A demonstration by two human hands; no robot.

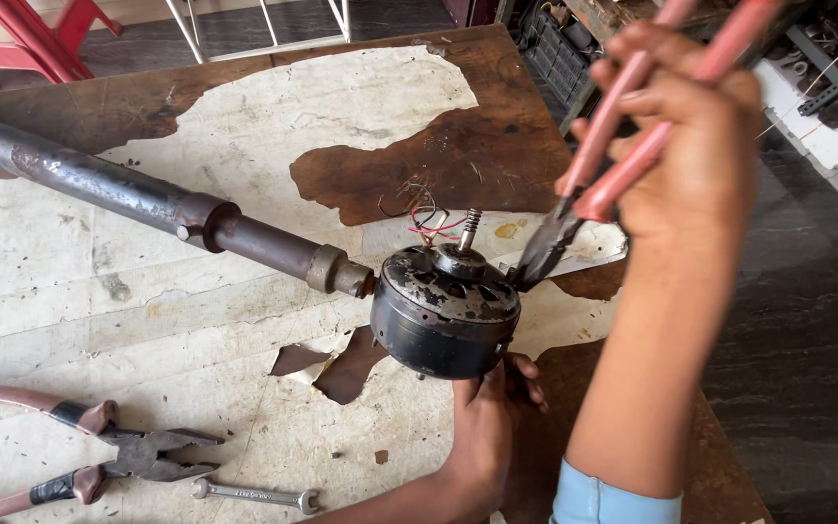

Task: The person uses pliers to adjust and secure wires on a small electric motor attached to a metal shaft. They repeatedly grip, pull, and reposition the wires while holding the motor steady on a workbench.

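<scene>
Just right of the frame's centre, a black round motor (445, 311) sits at the end of a long dark pipe (147, 199) that runs in from the upper left. The left hand (490, 412), coming up from the bottom edge, is closed around the motor's lower right side. The right hand (686, 131), in the upper right, is clenched on the pink handles of pliers (589, 199), whose dark nose meets the motor's top rim; whether it actually bites anything is hard to tell. On the worn table (244, 126), the lower left holds a second pair of pliers (118, 454) and a small spanner (256, 497), well apart from the motor. The table's right edge runs close beside the right forearm.
</scene>
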